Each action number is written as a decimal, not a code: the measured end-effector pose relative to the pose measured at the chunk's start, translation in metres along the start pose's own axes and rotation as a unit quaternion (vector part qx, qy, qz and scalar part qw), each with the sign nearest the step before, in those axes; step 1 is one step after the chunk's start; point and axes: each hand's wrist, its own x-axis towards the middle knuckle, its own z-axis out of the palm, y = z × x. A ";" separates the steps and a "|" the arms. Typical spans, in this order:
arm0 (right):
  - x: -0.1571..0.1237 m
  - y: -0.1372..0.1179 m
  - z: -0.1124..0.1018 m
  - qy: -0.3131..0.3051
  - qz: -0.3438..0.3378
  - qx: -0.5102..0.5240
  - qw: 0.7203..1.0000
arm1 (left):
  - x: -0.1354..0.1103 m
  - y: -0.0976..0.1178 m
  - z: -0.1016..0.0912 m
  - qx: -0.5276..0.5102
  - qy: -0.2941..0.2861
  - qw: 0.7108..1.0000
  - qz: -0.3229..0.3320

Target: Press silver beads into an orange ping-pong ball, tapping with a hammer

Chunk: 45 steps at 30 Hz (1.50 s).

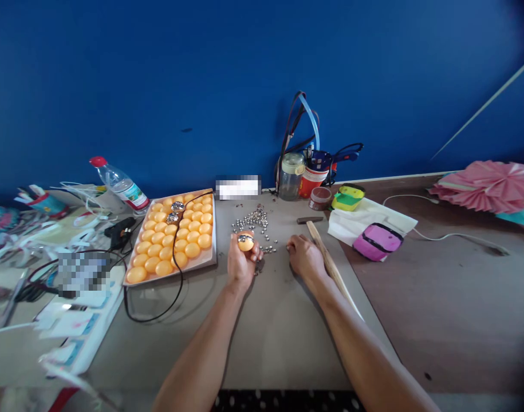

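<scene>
My left hand (240, 264) is closed round an orange ping-pong ball (245, 245) whose top carries shiny silver beads. Just beyond it, loose silver beads (255, 218) lie scattered over the grey table, a few of them close to the fingers. My right hand (305, 256) rests low over the table to the right of the beads, fingers curled together; whatever they may hold is too small to make out. Alongside the right hand and forearm lies a hammer (328, 260) with a wooden handle. A tray (214, 229) of orange balls (193, 236) stands to the left, two of them covered in silver.
A black cable (176, 292) loops over the tray. Left are a tilted bottle (124, 186), a glue gun (119, 232) and a white power strip (101, 320). At the back stand a glass jar (291, 183) and red cup (311, 182); a purple pouch (377, 241) lies right.
</scene>
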 end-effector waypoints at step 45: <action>-0.023 -0.047 -0.005 -0.122 0.058 0.637 0.759 | -0.006 -0.014 -0.004 0.196 -0.067 0.978 0.032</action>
